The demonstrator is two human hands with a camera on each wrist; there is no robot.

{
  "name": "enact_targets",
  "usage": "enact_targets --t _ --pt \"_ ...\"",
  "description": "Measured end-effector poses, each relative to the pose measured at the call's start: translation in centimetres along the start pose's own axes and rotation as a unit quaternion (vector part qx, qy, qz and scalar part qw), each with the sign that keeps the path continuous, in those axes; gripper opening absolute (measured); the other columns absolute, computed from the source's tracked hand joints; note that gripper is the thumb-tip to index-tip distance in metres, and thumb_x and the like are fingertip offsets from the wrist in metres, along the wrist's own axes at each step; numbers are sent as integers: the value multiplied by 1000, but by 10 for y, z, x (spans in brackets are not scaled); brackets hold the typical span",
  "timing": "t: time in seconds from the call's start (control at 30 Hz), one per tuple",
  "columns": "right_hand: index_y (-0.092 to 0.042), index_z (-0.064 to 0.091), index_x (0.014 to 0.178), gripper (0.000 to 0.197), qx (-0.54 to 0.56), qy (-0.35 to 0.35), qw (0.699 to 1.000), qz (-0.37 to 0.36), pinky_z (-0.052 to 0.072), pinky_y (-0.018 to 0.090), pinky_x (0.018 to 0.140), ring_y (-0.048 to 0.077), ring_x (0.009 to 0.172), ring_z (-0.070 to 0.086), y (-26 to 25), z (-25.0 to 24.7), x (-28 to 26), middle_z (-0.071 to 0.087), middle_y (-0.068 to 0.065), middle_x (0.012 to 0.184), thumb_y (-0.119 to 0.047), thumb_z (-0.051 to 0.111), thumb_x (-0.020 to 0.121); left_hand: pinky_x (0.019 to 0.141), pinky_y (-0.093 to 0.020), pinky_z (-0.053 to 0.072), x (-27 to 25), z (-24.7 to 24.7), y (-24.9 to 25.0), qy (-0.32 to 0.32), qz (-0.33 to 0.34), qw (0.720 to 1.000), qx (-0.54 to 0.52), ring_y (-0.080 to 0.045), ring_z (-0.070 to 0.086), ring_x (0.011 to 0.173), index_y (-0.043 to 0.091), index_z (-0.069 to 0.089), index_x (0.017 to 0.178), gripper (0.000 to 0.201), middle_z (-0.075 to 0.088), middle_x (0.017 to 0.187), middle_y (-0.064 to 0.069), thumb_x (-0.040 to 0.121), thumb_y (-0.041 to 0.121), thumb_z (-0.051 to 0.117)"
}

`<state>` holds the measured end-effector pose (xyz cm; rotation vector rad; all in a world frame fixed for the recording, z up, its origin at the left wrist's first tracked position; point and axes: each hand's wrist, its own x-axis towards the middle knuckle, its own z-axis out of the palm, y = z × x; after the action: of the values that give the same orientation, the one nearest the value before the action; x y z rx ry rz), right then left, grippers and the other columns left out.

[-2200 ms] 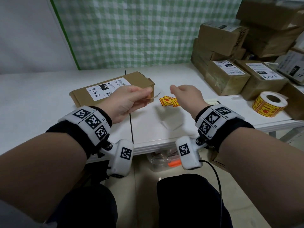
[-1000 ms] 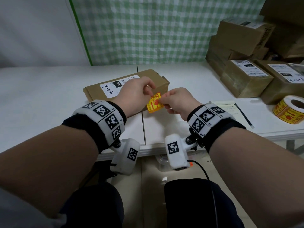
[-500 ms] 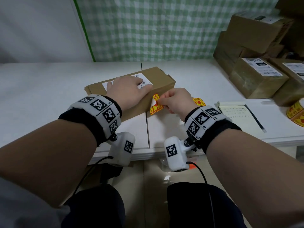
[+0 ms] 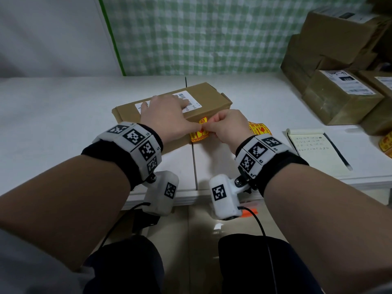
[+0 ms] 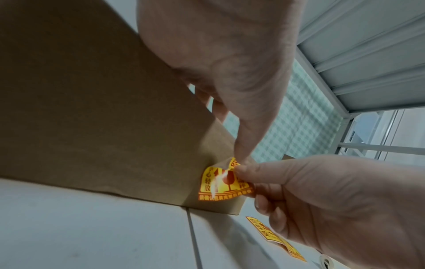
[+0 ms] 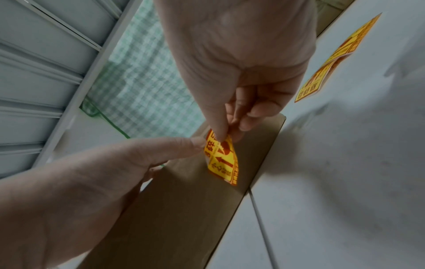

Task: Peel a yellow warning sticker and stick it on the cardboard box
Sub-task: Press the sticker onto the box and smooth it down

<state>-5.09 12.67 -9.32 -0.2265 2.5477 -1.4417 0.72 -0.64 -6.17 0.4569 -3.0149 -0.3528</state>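
- Sticker (image 5: 224,183), yellow with red print, sits on the near side face of the cardboard box (image 4: 210,98), close to the box's right end; lower part looks laid against the cardboard, top corner curled off it.
- Right hand (image 4: 228,126) pinches that loose top corner between thumb and index fingertip; its other fingers are curled in under the palm.
- Left hand (image 4: 167,115) lies flat over the box top on the white shipping label (image 4: 192,100), fingers fairly straight; its thumb (image 6: 179,147) reaches down the near face and touches the sticker's upper left edge.
- Step in hand, as I judge it: sticking phase. Peel looks done, sticker is being seated on the box, not yet fully down.
- Next move calls for: letting the pinched corner go onto the cardboard, then rubbing the thumb across from the stuck part outward to press out the glossy crease through the middle; left hand should hold the box from sliding.
- Risk: the curled corner could fold onto itself.
- Right of the box, on the white table (image 4: 63,115): spare yellow stickers (image 4: 259,129) lying flat, then a lined notepad (image 4: 311,145).
- Further right of the box: stacked labelled parcels (image 4: 339,92); a sticker roll (image 4: 387,143) is cut off by the frame edge.
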Motion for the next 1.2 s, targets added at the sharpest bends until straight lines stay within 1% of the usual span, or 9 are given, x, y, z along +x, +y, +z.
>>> enact_targets --t 0.1,0.4,0.5,0.6,0.73,0.87,1.0,1.1,1.2 --pt "-20 57 57 26 12 6 1000 -2 48 35 70 19 67 56 2 3 2 58 -2 60 -21 75 75 108 -55 29 1 1 -1 2 -4 1000 -4 -32 39 128 35 47 135 72 50 139 -2 67 56 60" --pt "-20 59 63 25 26 6 1000 4 43 30 64 13 62 53 8 1 6 60 -3 64 -32 75 76 104 -53 35 0 0 -1 5 12 1000 20 -33 44 121 32 51 131 72 56 127 -3 65 58 64" --pt "-18 55 86 36 -9 71 997 18 46 31 76 17 84 57 9 -3 5 62 0 90 -40 79 69 100 -51 38 4 -4 -6 -17 34 999 30 -32 47 115 32 52 129 70 57 123 -4 63 52 65" --pt "-19 44 122 71 -16 121 992 19 45 32 87 23 107 53 7 -5 5 52 6 121 -39 82 65 101 -51 37 10 -7 -12 -48 40 997 50 -32 45 121 36 45 134 78 53 131 -6 61 54 64" --pt "-27 19 148 101 -29 61 997 -23 37 45 108 28 130 42 1 -5 10 41 8 143 -40 79 68 111 -51 23 10 -8 -15 -81 -5 994 79 -41 23 136 48 21 143 90 30 146 -17 65 61 64" --pt "-28 13 150 101 -7 1 999 -31 37 45 108 28 129 45 -4 -6 10 44 4 144 -40 75 71 101 -45 35 9 -17 -12 -94 -28 992 83 -38 36 127 43 14 146 99 38 137 -16 65 63 66" --pt "-34 19 147 100 8 14 999 -30 37 45 108 29 127 45 -6 -8 9 46 8 140 -49 74 65 99 -44 39 12 -31 -12 -107 -37 991 70 -30 43 126 38 25 145 102 44 140 -5 58 62 72" --pt "-34 22 146 95 -13 26 998 -47 37 45 108 28 127 43 -7 -13 6 45 10 138 -52 74 68 98 -34 38 10 -43 -12 -124 -28 991 50 -25 43 127 28 32 145 96 44 144 -2 63 53 75" --pt "-33 25 145 87 -12 29 997 -65 38 33 104 24 123 45 -7 -17 3 39 10 137 -48 72 74 100 -33 39 9 -53 -13 -141 -41 989 14 -24 44 126 25 36 144 90 44 143 -3 66 45 77"
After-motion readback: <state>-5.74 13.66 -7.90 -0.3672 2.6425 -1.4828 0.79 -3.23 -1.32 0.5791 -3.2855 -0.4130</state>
